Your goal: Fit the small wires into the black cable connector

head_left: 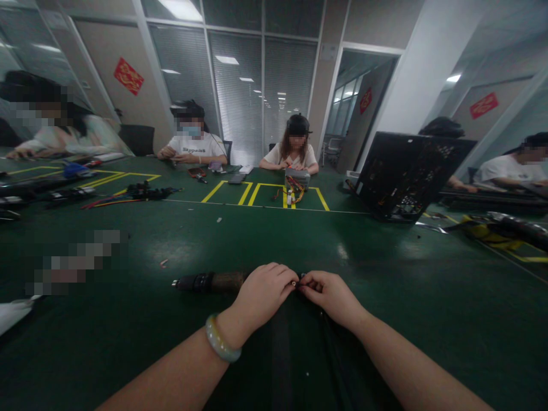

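Observation:
My left hand [268,292] and my right hand [329,294] meet just above the green table. Their fingertips pinch a small dark piece with a shiny copper-coloured end [294,283]; its exact kind is too small to make out. A thin black cable [331,337] runs from beneath my right hand toward the near edge. Behind my left hand lies a dark cylindrical tool [205,282] with a metal tip pointing left, its other end hidden by the hand. A pale bangle [222,339] circles my left wrist.
Across the green table [240,240], several people sit at work. A grey metal box [297,178] with coloured wires stands before one. At right rises a large black panel [413,177]. Bundled cables [145,191] lie far left, black-and-yellow items [496,228] far right, and a white item [15,314] near left.

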Demonstrator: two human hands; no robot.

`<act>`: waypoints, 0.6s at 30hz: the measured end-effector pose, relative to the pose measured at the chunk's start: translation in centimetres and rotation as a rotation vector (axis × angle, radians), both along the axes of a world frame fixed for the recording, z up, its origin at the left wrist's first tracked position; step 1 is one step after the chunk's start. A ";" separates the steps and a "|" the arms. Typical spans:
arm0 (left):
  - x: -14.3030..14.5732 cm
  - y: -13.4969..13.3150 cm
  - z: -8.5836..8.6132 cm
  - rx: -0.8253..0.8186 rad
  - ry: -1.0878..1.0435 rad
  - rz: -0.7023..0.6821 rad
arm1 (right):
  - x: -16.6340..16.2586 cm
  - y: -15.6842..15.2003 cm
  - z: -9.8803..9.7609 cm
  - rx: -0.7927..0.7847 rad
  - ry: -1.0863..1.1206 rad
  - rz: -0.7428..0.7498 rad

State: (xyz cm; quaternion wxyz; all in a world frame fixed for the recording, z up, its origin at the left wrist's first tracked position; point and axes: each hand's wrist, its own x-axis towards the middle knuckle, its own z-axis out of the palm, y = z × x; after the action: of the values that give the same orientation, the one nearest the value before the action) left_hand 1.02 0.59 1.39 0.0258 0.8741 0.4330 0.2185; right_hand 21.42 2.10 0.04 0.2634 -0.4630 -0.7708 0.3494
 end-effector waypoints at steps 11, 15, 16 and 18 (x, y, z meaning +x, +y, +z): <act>0.0 0.1 -0.3 0.004 0.000 0.025 | 0.1 0.1 -0.2 -0.011 0.014 -0.005; 0.0 0.0 -0.2 -0.005 -0.011 0.017 | 0.1 0.1 -0.2 0.001 -0.002 -0.006; 0.0 0.0 -0.2 -0.006 -0.012 0.016 | 0.1 0.1 -0.2 0.013 -0.010 -0.005; 0.0 0.1 -0.2 -0.003 -0.011 0.014 | 0.1 0.2 -0.2 0.036 -0.019 0.000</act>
State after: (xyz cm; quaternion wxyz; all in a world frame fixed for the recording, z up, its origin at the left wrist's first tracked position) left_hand 1.00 0.71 1.17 0.0279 0.8698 0.4394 0.2228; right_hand 21.55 2.27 -0.15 0.2642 -0.4617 -0.7794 0.3310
